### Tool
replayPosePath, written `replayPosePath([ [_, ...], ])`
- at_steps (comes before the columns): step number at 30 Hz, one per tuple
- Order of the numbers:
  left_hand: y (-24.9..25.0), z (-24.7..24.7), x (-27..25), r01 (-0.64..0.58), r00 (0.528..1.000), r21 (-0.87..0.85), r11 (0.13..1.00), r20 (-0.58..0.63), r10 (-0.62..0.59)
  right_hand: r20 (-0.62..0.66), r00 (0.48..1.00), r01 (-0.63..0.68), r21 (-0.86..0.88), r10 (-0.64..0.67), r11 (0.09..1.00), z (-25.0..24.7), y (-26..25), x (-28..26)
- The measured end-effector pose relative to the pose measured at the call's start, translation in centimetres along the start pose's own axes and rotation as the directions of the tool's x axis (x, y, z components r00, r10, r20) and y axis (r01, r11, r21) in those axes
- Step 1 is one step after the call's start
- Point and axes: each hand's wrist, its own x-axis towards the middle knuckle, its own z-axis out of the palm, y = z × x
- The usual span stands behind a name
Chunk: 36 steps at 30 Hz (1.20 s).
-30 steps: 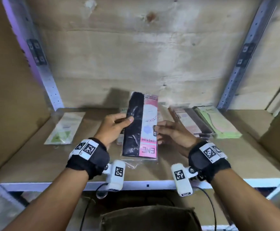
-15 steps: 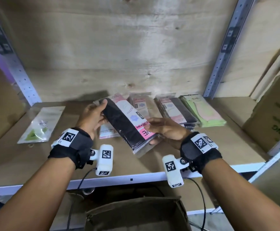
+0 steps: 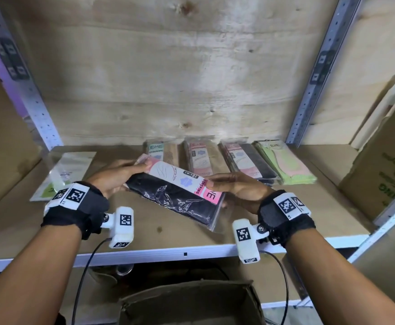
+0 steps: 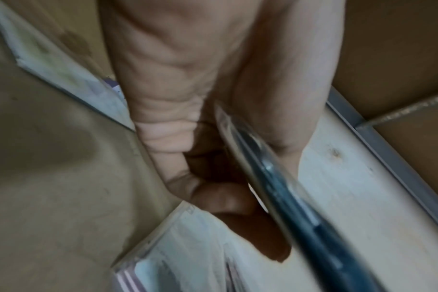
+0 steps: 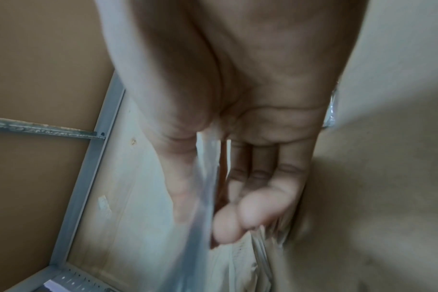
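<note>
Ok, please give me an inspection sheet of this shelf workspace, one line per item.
Surface: brown shelf board, one dark spot.
Job's things: black stocking packet, held tilted above the board.
Clutter: four packet stacks along the back; green packet at left.
Grippers: left hand and right hand each pinch one end.
Cables: black cables hang from both wrist cameras.
Surroundings: plywood back wall, cardboard box below, carton at right.
</note>
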Motion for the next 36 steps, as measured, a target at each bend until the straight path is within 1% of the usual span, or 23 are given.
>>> replayPosePath([
  [3, 0.1, -0.6, -0.4, -0.018, 0.998, -0.055, 0.998, -0.06, 0.014, -0.062, 0.998, 0.038, 0.126, -0.031, 0.991, 0.3, -0.1, 0.2],
  [6, -0.2, -1.0, -0.5, -0.03, 0.988, -0.163, 0.986, -0.154, 0.005, -0.108, 0.993, 0.084, 0.298, -0.053, 0.951, 0.6, -0.1, 0.5],
  [7, -0.2, -1.0, -0.5, -0.036, 0.986, -0.192, 0.981, -0.169, 0.003, -0.125, 0.99, 0.101, 0.327, -0.063, 0.939, 0.7, -0.1, 0.7],
  [9, -0.2, -1.0, -0.7, -0.052, 0.984, -0.232, 0.971, -0.176, 0.01, -0.152, 0.986, 0.124, 0.36, -0.073, 0.925, 1.2, -0.2, 1.1],
  [11, -0.1, -0.9, -0.8, -0.062, 0.981, -0.271, 0.961, -0.194, 0.009, -0.181, 0.981, 0.138, 0.434, -0.064, 0.89, 1.9, -0.1, 1.5],
  [13, 0.2, -0.6, -1.1, -0.062, 0.978, -0.339, 0.939, -0.209, -0.01, -0.199, 0.978, 0.156, 0.508, -0.061, 0.847, 2.6, 0.0, 1.9],
  [15, 0.2, -0.3, -1.3, -0.048, 0.979, -0.38, 0.924, -0.203, -0.032, -0.205, 0.975, 0.185, 0.542, -0.084, 0.82, 3.2, 0.1, 2.3],
  [18, 0.2, 0.5, -1.7, -0.01, 0.993, -0.388, 0.922, -0.113, -0.037, -0.194, 0.974, 0.201, 0.532, -0.112, 0.823, 4.0, -0.1, 2.7],
  [21, -0.1, 1.9, -2.1, -0.02, 0.999, -0.37, 0.929, -0.031, 0.009, -0.178, 0.976, 0.197, 0.476, -0.125, 0.857, 5.2, -0.1, 3.0],
  [22, -0.4, 2.6, -2.1, -0.035, 0.999, -0.324, 0.945, -0.032, 0.026, -0.181, 0.973, 0.21, 0.46, -0.141, 0.863, 5.6, 0.0, 3.2],
  [24, -1.2, 3.9, -1.9, -0.079, 0.992, -0.147, 0.986, -0.107, 0.063, -0.201, 0.963, 0.256, 0.461, -0.18, 0.85, 6.0, 0.3, 3.5],
  [25, -1.5, 4.2, -1.8, -0.095, 0.988, -0.062, 0.994, -0.125, 0.087, -0.215, 0.959, 0.27, 0.474, -0.187, 0.838, 6.0, 0.4, 3.7],
  [26, -1.6, 4.4, -1.6, -0.105, 0.989, -0.012, 0.994, -0.11, 0.103, -0.229, 0.956, 0.273, 0.485, -0.181, 0.831, 5.9, 0.5, 3.8],
  [28, -1.5, 4.0, -1.3, -0.094, 0.994, 0.026, 0.995, -0.052, 0.095, -0.253, 0.957, 0.255, 0.487, -0.145, 0.835, 5.5, 0.6, 3.9],
  [29, -1.3, 3.5, -1.1, -0.091, 0.994, 0.063, 0.994, -0.063, 0.095, -0.257, 0.958, 0.243, 0.482, -0.13, 0.842, 5.3, 0.6, 3.8],
  [31, -1.1, 2.4, -0.5, -0.101, 0.982, 0.116, 0.988, -0.147, 0.118, -0.231, 0.967, 0.208, 0.465, -0.109, 0.861, 5.1, 0.6, 3.5],
  [32, -1.0, 1.8, -0.1, -0.103, 0.978, 0.087, 0.991, -0.175, 0.117, -0.199, 0.975, 0.183, 0.446, -0.103, 0.876, 5.1, 0.6, 3.2],
  [34, -0.7, 0.9, 0.4, -0.105, 0.976, -0.056, 0.993, -0.197, 0.092, -0.1, 0.989, 0.141, 0.388, -0.111, 0.911, 5.2, 0.6, 2.7],
  [36, -0.5, 0.0, 0.9, -0.133, 0.972, -0.193, 0.972, -0.216, 0.09, 0.016, 0.992, 0.118, 0.309, -0.129, 0.944, 5.2, 0.6, 2.2],
])
